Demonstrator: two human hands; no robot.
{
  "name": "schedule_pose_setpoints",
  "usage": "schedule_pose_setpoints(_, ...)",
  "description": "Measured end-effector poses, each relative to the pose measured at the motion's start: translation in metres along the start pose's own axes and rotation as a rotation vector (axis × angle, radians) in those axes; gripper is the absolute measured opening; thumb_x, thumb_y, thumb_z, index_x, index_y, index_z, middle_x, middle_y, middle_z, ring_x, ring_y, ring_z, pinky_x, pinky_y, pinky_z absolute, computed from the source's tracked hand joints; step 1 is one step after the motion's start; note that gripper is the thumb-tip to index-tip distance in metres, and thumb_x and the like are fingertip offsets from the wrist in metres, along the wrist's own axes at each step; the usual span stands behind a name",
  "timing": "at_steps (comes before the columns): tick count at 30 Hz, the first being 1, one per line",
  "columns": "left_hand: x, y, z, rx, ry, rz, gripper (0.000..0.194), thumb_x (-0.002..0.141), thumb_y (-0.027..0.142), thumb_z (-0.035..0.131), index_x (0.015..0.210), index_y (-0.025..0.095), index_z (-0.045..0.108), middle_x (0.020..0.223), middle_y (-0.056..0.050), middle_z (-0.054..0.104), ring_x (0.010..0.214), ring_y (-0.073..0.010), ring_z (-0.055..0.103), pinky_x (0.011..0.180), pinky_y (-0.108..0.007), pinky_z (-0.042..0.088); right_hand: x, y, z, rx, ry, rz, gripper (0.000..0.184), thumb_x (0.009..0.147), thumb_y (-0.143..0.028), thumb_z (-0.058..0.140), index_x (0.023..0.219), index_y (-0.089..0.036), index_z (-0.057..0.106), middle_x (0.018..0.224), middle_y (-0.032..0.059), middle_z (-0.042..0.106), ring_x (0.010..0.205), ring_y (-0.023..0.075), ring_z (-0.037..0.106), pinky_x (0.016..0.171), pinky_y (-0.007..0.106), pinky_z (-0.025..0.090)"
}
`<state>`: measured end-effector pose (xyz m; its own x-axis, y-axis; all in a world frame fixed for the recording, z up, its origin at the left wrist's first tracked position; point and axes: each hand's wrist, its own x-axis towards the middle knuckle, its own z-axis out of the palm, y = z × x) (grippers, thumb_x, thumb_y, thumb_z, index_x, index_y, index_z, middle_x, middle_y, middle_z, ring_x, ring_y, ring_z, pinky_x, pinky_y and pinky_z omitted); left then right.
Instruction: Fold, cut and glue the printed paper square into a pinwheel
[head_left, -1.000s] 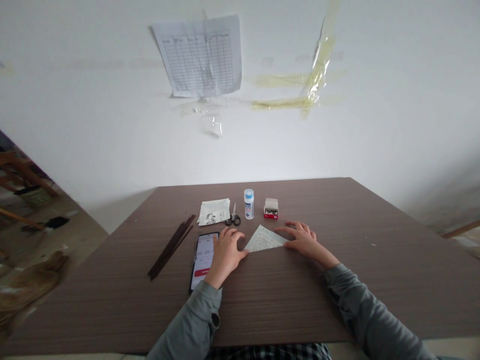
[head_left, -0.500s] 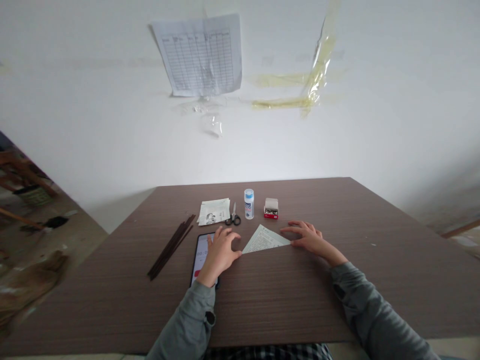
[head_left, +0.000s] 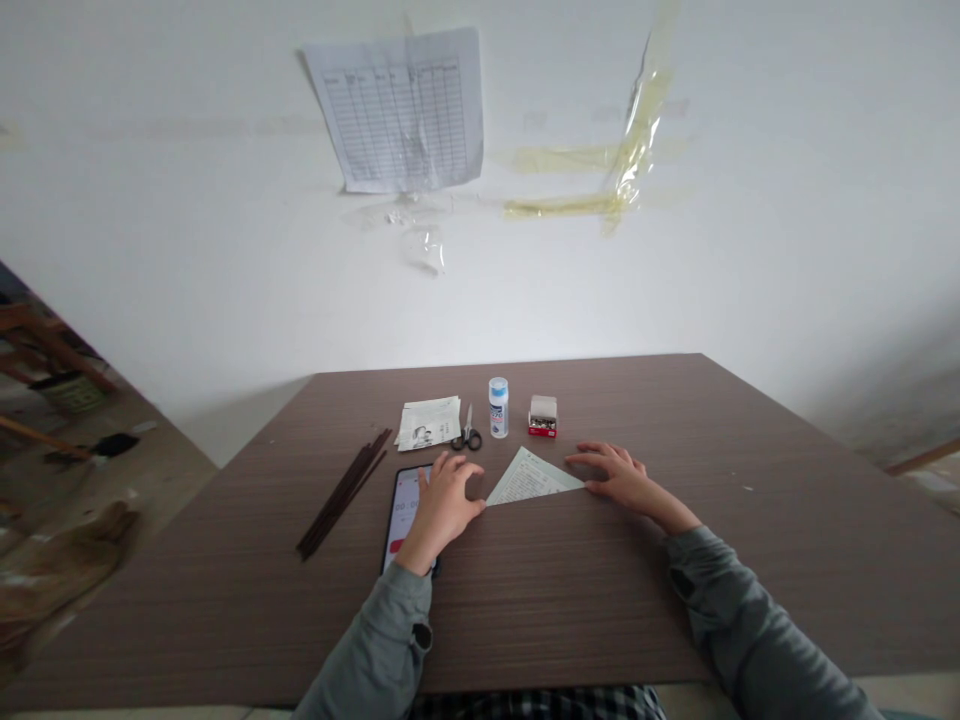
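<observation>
A triangular folded sheet of printed paper [head_left: 531,478] lies flat on the wooden-look table [head_left: 675,590], just in front of my hands' gap. My left hand [head_left: 444,510] rests with curled fingers on a smartphone [head_left: 401,510], its lit timer screen partly covered, and the heel of the hand sits beside the paper's left tip. My right hand [head_left: 622,478] lies with spread fingers at the paper's right tip, touching it. Neither hand holds anything. Steel scissors [head_left: 467,438], a small white glue bottle [head_left: 498,407] and a red-and-white box [head_left: 542,416] stand beyond the paper.
Left of the scissors lie printed papers [head_left: 429,423]; thin dark sticks [head_left: 343,492] lie left of the phone. The table ends at a white wall bearing a ruled sheet [head_left: 401,110] and yellowed tape [head_left: 570,205]. Floor clutter [head_left: 45,560] shows beyond the left edge.
My right hand has slid rightward along the paper's edge. My left hand has drawn back and leftward over the phone. The paper looks slightly more spread toward the right.
</observation>
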<state>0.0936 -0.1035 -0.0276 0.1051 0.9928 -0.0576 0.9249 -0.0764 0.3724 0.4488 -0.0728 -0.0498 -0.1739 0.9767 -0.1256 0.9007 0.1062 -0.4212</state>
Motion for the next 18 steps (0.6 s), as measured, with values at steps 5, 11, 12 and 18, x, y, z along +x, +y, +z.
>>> schedule_pose_setpoints(5,0.001,0.003,0.011,-0.027,0.090,0.048,0.039,0.113,0.023,0.093,0.151,0.029,0.095,0.184,-0.015,0.080,0.188,-0.0473,0.057,0.155,-0.076,0.045,0.002,0.012,0.011,0.072,0.061,-0.020,0.060,0.106,-0.039,0.082,0.164,-0.043,0.094,0.190,0.0094,0.077,0.185,0.0557,0.056,0.146,0.087,0.051)
schedule_pose_setpoints(11,0.002,0.008,0.022,-0.030,0.107,0.098,0.042,0.108,0.027,0.099,0.150,0.028,0.097,0.182,-0.019,0.081,0.187,-0.0539,0.058,0.154,-0.082,0.046,0.005,0.011,0.029,0.100,0.194,-0.076,0.042,0.109,-0.044,0.088,0.149,-0.045,0.101,0.174,0.0106,0.087,0.179,0.0572,0.061,0.139,0.086,0.057)
schedule_pose_setpoints(12,0.001,0.009,0.023,-0.036,0.107,0.107,0.042,0.107,0.027,0.100,0.149,0.028,0.098,0.182,-0.019,0.081,0.187,-0.0546,0.058,0.153,-0.083,0.046,0.005,0.009,0.031,0.101,0.200,-0.087,0.040,0.110,-0.043,0.088,0.147,-0.045,0.102,0.173,0.0106,0.088,0.178,0.0564,0.061,0.140,0.085,0.057)
schedule_pose_setpoints(18,0.002,0.008,0.028,-0.053,0.094,0.140,0.042,0.106,0.025,0.099,0.147,0.030,0.098,0.179,-0.018,0.083,0.186,-0.0543,0.058,0.151,-0.087,0.046,0.003,0.005,0.037,0.101,0.195,-0.134,0.039,0.109,-0.036,0.087,0.143,-0.042,0.104,0.171,0.0124,0.088,0.177,0.0548,0.062,0.142,0.084,0.055)
